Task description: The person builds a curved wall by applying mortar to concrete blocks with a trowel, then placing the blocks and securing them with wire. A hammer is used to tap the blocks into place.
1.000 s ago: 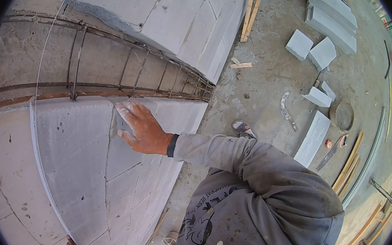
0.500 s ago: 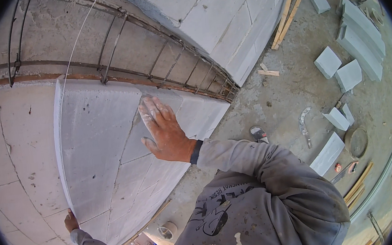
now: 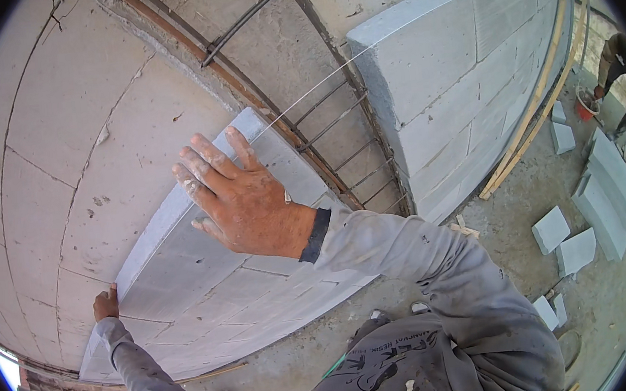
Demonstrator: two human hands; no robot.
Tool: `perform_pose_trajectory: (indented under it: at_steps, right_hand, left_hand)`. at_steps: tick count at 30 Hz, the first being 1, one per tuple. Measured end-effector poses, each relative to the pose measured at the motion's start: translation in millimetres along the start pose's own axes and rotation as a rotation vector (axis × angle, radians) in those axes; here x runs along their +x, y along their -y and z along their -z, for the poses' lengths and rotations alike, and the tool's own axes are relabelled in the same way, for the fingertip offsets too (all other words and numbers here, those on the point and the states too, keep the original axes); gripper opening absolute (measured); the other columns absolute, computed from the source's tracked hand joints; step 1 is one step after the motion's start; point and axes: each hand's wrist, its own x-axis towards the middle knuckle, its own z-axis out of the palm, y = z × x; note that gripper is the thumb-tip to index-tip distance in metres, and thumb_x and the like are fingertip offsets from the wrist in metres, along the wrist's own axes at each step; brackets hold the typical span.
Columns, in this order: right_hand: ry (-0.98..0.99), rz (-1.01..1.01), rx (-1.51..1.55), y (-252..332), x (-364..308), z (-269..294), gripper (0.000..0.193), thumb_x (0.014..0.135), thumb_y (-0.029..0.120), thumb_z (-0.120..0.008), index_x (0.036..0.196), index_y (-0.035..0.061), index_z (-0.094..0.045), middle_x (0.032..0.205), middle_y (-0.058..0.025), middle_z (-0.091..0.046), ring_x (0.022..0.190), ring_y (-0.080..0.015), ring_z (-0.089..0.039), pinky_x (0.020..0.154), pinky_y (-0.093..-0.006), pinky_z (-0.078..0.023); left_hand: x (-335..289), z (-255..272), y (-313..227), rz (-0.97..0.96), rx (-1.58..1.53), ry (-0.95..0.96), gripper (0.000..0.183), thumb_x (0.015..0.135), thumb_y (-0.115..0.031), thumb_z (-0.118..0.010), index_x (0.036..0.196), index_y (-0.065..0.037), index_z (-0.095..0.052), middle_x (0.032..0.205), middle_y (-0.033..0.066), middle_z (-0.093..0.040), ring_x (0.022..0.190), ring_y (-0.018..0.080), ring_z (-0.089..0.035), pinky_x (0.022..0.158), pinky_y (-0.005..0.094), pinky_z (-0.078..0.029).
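Note:
A pale grey aerated concrete block [image 3: 199, 229] forms the top course of a low block wall, its white upper edge facing me. My left hand [image 3: 105, 303] is closed at the block's left end, thumb upright beside the edge; its other fingers are partly hidden. Over the block's right part is my right hand [image 3: 249, 201], open with fingers spread and whitened by dust. Its fingertips overlap the upper edge, though I cannot tell whether they touch it. A thin white string [image 3: 315, 84] runs from near this block across a gap to another block wall [image 3: 428, 56].
Rusty steel bars [image 3: 347, 120] stand in the gap between the walls. Wooden battens [image 3: 538, 110] lean by the far wall. Loose blocks [image 3: 576, 251] lie on the concrete floor at right, where another person [image 3: 619, 68] bends by a red bucket [image 3: 586, 110].
My view has swung toward the wall's upper edge. The right hand has gone from the block's face to its upper edge, fingers wider apart. My left hand stays at the block's end.

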Motion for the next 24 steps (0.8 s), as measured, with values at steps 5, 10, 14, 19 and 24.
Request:
perform_pose_trajectory:
  at_steps: [5,10,14,19,24]
  right_hand:
    - [0.150,-0.050,-0.228,-23,17,9,0.070,0.086,0.055,-0.050,0.125,-0.0038,-0.053,0.128,-0.0236,-0.050,0.132,-0.0361,-0.033,0.109,-0.0603,-0.010]
    - [0.357,-0.165,-0.221,-39,18,23,0.071,0.088,0.058,-0.045,0.118,-0.0050,-0.058,0.118,-0.0219,-0.058,0.128,-0.0341,-0.040,0.111,-0.0581,-0.004]
    - [0.479,-0.139,-0.234,-42,31,36,0.067,0.088,0.059,-0.044,0.101,-0.0020,-0.068,0.103,-0.0180,-0.065,0.116,-0.0337,-0.051,0.111,-0.0569,-0.003]
    - [0.562,-0.148,-0.194,-44,34,39,0.069,0.087,0.063,-0.042,0.095,0.0001,-0.070,0.095,-0.0199,-0.066,0.111,-0.0323,-0.053,0.112,-0.0551,-0.006]
    - [0.542,-0.204,-0.263,-52,37,62,0.061,0.089,0.056,-0.046,0.089,-0.0001,-0.070,0.087,-0.0159,-0.067,0.090,-0.0280,-0.061,0.102,-0.0499,-0.032]
  left_hand:
    - [-1,-3,0,0.006,0.004,-0.009,0.064,0.088,-0.059,-0.046,0.079,0.001,-0.067,0.083,0.0271,-0.064,0.085,0.0422,-0.062,0.076,0.0492,-0.047]
    - [7,-6,-5,0.019,0.037,-0.003,0.065,0.088,-0.059,-0.046,0.080,0.002,-0.067,0.085,0.0275,-0.064,0.085,0.0427,-0.062,0.076,0.0491,-0.047]
    - [8,-4,1,0.021,0.024,-0.017,0.064,0.088,-0.059,-0.047,0.081,0.002,-0.067,0.086,0.0270,-0.064,0.086,0.0429,-0.062,0.077,0.0491,-0.047]
    - [-5,4,-6,0.065,0.003,-0.004,0.064,0.086,-0.059,-0.048,0.083,0.001,-0.067,0.089,0.0262,-0.064,0.089,0.0420,-0.062,0.080,0.0484,-0.047]
    - [-7,8,-16,0.108,0.061,0.057,0.062,0.086,-0.059,-0.049,0.087,-0.001,-0.067,0.094,0.0245,-0.065,0.092,0.0413,-0.061,0.082,0.0479,-0.047]
